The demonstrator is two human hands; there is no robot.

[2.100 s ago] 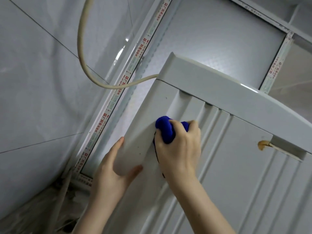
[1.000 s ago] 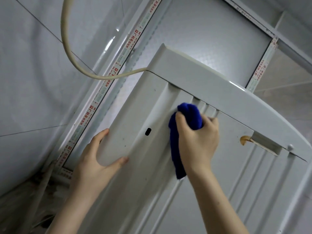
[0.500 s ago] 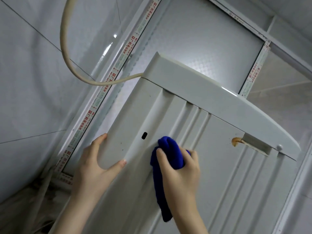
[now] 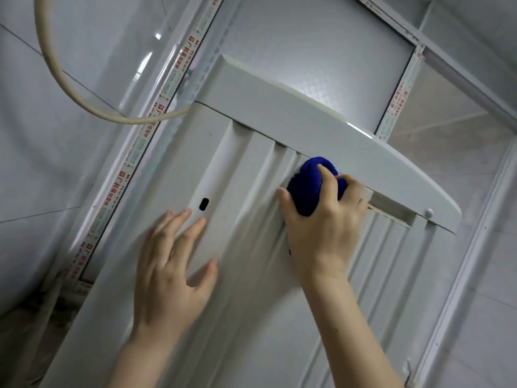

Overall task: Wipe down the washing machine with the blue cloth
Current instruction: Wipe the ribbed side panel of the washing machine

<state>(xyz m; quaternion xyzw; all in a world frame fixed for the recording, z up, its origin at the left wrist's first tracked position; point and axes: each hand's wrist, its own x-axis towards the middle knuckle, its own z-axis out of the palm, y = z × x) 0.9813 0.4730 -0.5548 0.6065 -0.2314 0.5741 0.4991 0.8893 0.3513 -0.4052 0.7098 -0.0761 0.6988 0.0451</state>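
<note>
The right hand (image 4: 321, 219) grips the bunched, fuzzy blue cloth (image 4: 310, 186) under the ribbed washing machine (image 4: 251, 275) top edge; the left hand (image 4: 170, 264) lies spread flat.

Top rim (image 4: 349, 135): overhangs the panel; my right grip (image 4: 321, 219) and its blue cloth (image 4: 307, 189) sit hard under it.
Ribbed panel (image 4: 251, 317): bare between my forearms.
Left grip (image 4: 170, 270): flat on the panel, blocking leftward.
Hose (image 4: 123, 120): loops across the gap by the wall (image 4: 42, 163).
</note>
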